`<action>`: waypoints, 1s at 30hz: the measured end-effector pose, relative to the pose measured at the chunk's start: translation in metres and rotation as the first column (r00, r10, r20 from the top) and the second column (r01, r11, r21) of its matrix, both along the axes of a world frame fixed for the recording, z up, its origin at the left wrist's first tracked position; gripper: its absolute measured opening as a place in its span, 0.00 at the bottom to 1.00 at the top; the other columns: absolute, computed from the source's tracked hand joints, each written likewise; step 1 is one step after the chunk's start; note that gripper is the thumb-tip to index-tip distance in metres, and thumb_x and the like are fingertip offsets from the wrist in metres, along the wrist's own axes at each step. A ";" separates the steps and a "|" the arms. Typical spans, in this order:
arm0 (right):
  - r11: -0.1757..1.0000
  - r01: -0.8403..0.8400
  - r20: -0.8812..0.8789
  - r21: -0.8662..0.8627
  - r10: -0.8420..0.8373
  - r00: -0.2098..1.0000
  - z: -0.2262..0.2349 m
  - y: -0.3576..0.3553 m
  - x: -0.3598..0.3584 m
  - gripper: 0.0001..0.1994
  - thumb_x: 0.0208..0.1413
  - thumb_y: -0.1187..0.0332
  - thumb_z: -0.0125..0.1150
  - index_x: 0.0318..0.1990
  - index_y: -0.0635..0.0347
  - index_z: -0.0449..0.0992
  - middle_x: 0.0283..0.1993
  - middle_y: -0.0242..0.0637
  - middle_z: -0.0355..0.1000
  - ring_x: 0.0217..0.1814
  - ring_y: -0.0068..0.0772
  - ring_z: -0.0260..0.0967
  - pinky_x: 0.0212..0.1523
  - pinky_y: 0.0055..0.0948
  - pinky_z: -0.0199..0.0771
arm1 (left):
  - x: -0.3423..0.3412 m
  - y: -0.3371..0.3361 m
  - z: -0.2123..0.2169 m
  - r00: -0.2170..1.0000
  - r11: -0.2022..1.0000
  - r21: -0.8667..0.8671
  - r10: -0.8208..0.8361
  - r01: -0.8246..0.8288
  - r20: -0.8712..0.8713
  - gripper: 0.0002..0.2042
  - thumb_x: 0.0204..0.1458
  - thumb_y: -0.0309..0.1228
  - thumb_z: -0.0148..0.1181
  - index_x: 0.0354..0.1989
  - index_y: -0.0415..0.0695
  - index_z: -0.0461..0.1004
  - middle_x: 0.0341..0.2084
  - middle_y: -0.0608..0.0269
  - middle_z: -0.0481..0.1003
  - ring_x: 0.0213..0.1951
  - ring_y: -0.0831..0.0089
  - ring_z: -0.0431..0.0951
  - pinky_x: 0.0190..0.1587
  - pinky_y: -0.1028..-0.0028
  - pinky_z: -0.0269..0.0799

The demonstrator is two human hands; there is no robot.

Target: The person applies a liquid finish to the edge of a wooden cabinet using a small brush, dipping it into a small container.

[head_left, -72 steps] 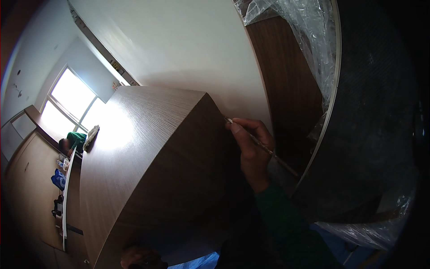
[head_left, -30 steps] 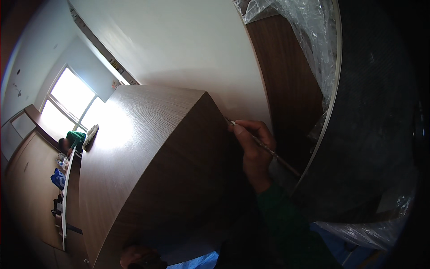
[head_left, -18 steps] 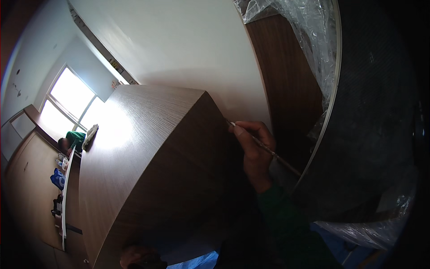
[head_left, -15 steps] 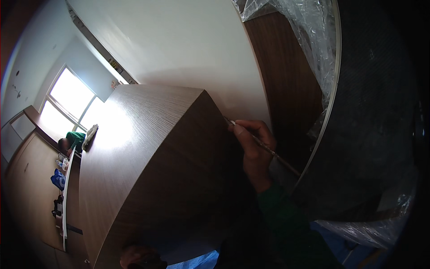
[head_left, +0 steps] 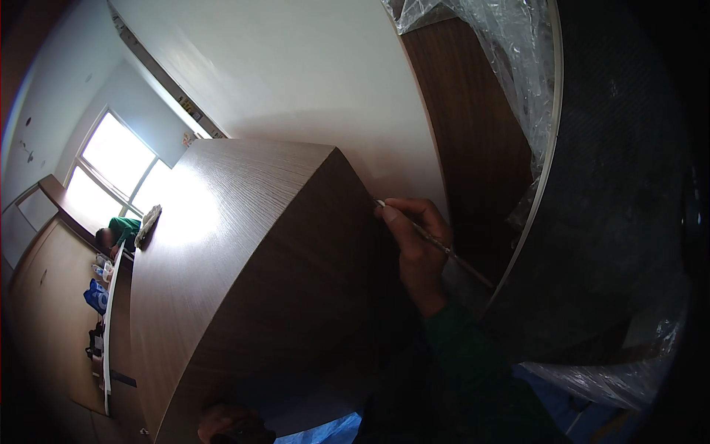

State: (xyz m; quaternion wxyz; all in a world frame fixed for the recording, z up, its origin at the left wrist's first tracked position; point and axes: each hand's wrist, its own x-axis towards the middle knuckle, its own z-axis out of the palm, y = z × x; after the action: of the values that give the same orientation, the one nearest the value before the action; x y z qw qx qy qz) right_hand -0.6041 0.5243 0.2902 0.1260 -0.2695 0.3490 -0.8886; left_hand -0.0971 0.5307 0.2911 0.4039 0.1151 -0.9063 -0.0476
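Observation:
Between the thumb and fingers of my right hand point(head_left: 418, 248) is a slim, long-handled fine paintbrush point(head_left: 467, 269), closed in a pinch. Its tip meets the back edge of a brown wood-grain cabinet point(head_left: 244, 214), where that edge runs along the white panel point(head_left: 296, 74). The cabinet's near side is in deep shadow. At the lower edge of the view, my left hand point(head_left: 220, 423) shows only in part and very dark, close to the bottom of that shaded side. Its fingers cannot be made out.
Clear plastic film point(head_left: 506, 66) hangs over a dark wood board point(head_left: 473, 103) on the right. A cloth-like pale thing point(head_left: 149, 226) lies on the cabinet's far edge. Beyond it, a person in green point(head_left: 124, 231) is near a shelf with a blue bag point(head_left: 96, 295).
My right hand and the paintbrush have shifted very slightly left, with the tip still along the cabinet's edge. The left hand stays where it was.

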 end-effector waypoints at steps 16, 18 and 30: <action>1.000 0.019 0.007 0.001 -0.019 1.000 -0.001 0.004 0.002 0.05 0.59 0.73 0.65 0.40 0.64 0.79 0.38 0.34 0.79 0.41 0.21 0.75 0.44 0.22 0.73 | -0.016 0.003 0.008 0.999 1.000 -0.010 0.008 -0.009 -0.042 0.27 0.56 0.47 0.65 0.50 0.34 0.72 0.36 0.54 0.78 0.33 0.69 0.78 0.36 0.69 0.75; 1.000 0.020 -0.004 0.016 -0.020 1.000 -0.004 0.003 0.001 0.05 0.59 0.73 0.65 0.40 0.64 0.79 0.37 0.34 0.78 0.41 0.21 0.75 0.45 0.22 0.73 | -0.020 0.003 0.009 0.998 1.000 -0.019 0.009 -0.010 -0.055 0.27 0.55 0.47 0.65 0.51 0.34 0.72 0.36 0.53 0.78 0.33 0.68 0.78 0.36 0.69 0.75; 0.999 0.027 -0.038 -0.036 -0.029 0.999 0.012 0.004 -0.004 0.04 0.59 0.75 0.64 0.40 0.65 0.78 0.39 0.36 0.78 0.43 0.23 0.76 0.47 0.23 0.74 | -0.052 0.015 0.009 0.988 0.999 -0.030 0.033 -0.038 -0.150 0.29 0.55 0.48 0.66 0.52 0.33 0.71 0.38 0.53 0.78 0.35 0.68 0.79 0.37 0.69 0.76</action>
State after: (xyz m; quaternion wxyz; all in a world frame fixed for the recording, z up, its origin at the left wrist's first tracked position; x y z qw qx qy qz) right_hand -0.6079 0.5281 0.3019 0.1019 -0.2840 0.3395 -0.8909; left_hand -0.1489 0.5457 0.2997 0.4733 0.1205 -0.8719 -0.0342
